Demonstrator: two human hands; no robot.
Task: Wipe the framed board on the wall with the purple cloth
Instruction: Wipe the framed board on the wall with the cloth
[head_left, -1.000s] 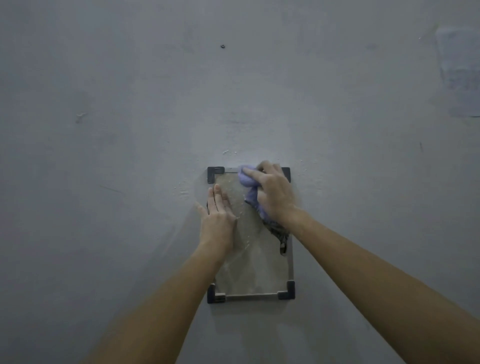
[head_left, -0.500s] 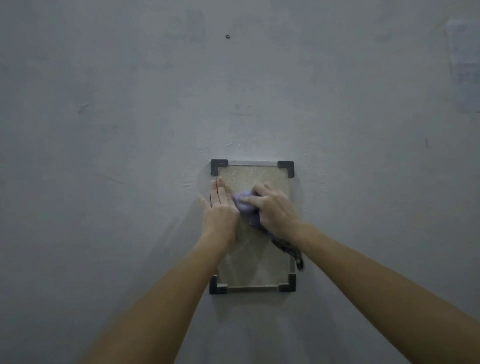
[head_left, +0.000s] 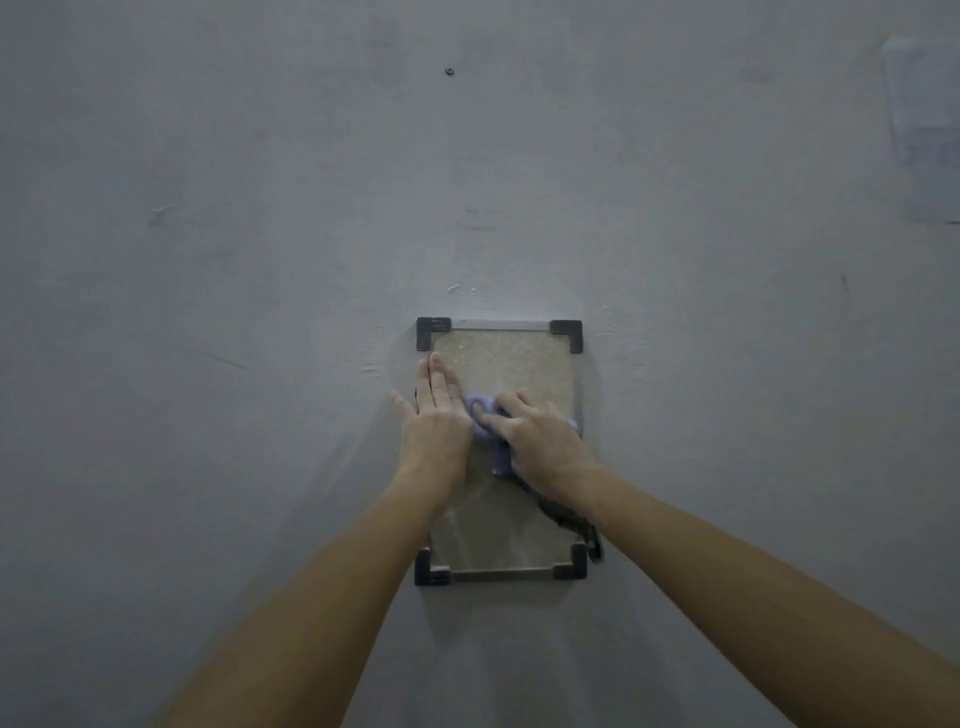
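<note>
Right hand (head_left: 540, 441) is pressed down on the purple cloth (head_left: 485, 423), fingers spread over it and bunching it against the middle of the framed board (head_left: 504, 364). A darker tail of the cloth hangs below the wrist, down past the board's lower right corner. Left hand (head_left: 436, 421) is laid flat with fingers straight and together, holding nothing, planted on the board's left edge, thumb out on the wall (head_left: 208, 312). The two hands sit just beside each other, pretty much touching at the cloth. The board is a tall rectangle with a pale speckled face and dark corner pieces, flat on the plain grey wall. Its lower half looks shinier and streaky. There's a tiny dark hole or screw (head_left: 449, 71) in the wall well above the board.
</note>
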